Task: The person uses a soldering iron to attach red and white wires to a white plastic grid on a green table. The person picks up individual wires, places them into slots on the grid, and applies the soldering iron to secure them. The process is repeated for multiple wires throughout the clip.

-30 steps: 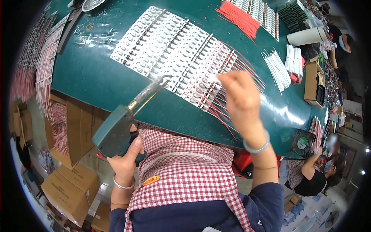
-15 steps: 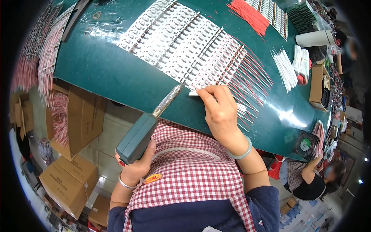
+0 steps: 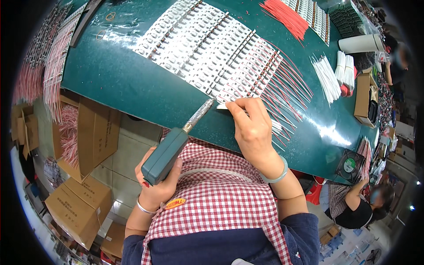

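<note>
My left hand [image 3: 164, 187] is wrapped round the dark green body of a soldering gun [image 3: 165, 155]. Its metal barrel slants up to the right, the tip close to the near corner of a white circuit board panel [image 3: 185, 46]. At that corner my right hand [image 3: 252, 128] pinches what looks like a thin white wire [image 3: 221, 106], thumb and forefinger together; the fingers partly cover it. Along the panel's right side, red and white wires [image 3: 287, 88] fan out from the boards. The rows to the left carry no wires.
Loose red wires [image 3: 285, 20] and white wires [image 3: 326, 79] lie on the green table [image 3: 101, 84]. A cardboard box [image 3: 365, 99] and a small fan [image 3: 350, 164] stand at the right. Wired panels [image 3: 57, 66] hang over the left edge. Another person [image 3: 353, 198] sits at lower right.
My left hand has shifted the soldering gun slightly right, and its tip has drawn a little nearer to me, away from the panel's edge. My right hand has barely moved.
</note>
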The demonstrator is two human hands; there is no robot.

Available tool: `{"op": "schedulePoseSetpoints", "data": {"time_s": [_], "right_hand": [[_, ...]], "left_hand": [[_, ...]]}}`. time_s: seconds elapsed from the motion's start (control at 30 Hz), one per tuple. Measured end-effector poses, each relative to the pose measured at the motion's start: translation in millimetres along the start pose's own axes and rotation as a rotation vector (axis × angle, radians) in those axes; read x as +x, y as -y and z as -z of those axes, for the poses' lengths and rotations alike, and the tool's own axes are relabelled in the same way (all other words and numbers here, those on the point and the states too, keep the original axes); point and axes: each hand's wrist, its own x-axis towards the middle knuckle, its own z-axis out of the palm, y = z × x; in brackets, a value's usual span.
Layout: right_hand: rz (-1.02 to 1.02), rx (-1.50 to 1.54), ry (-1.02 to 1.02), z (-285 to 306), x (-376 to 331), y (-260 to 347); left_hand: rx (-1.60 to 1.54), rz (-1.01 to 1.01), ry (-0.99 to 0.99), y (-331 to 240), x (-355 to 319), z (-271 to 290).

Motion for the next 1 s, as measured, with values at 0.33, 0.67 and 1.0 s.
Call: {"op": "schedulePoseSetpoints", "data": {"time_s": [0.33, 0.67, 1.0], "right_hand": [[0.003, -0.015, 0.002, 0.8, 1.2, 1.2], [0.001, -0.023, 0.005, 1.0, 1.4, 1.4], [0.024, 0.008, -0.094, 5.2, 8.6, 1.3]], "left_hand": [[0.009, 0.000, -0.009, -2.6, 0.9, -0.7], [0.028, -0.064, -0.032, -1.5, 0.5, 1.0], [0.017, -0.047, -0.032, 0.2, 0.8, -2.1]]}}
